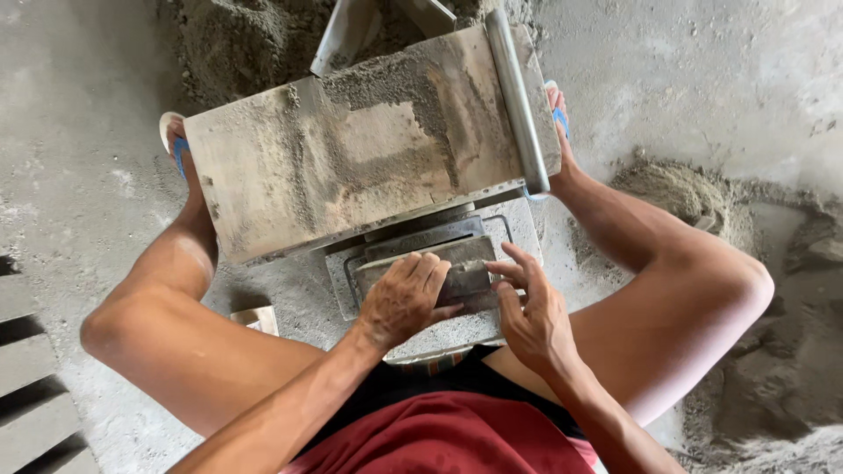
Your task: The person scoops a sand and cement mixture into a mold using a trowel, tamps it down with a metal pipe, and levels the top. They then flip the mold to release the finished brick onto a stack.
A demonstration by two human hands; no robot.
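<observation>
Head view, looking straight down at a person squatting on a concrete floor [79, 105]. I take the metal mould [439, 263] between the knees as my landmark; it sits low on the floor, directly in front of the red shorts [457, 439].

The left hand [404, 298] lies palm down on top of the mould, fingers bent over a dark flat block [461, 279] set in the mould's frame; it presses on the block rather than closing round it. The right hand [531, 312] is just beside it on the mould's right edge, fingers spread and loose, fingertips touching the block's end; I cannot tell whether it grips anything.

Just beyond the mould, touching its far side, stands a wide hinged lid [351, 149], tilted up and crusted with grey mortar. A metal pipe handle [518, 96] runs along the lid's right edge.

Beyond the lid lies a heap of damp sand mix [237, 44], with a shovel blade [347, 31] stuck into it. Right of the mould, past the knee, a second loose pile of sand [685, 189] spreads over the floor.

Either side of the lid I see feet in blue-strapped sandals, the left one [176, 140] and the right one [558, 110]. Left of the mould, near the thigh, a small wooden piece [256, 318] rests on the floor. Far left of the mould, grey blocks [31, 395] lie in a row.
</observation>
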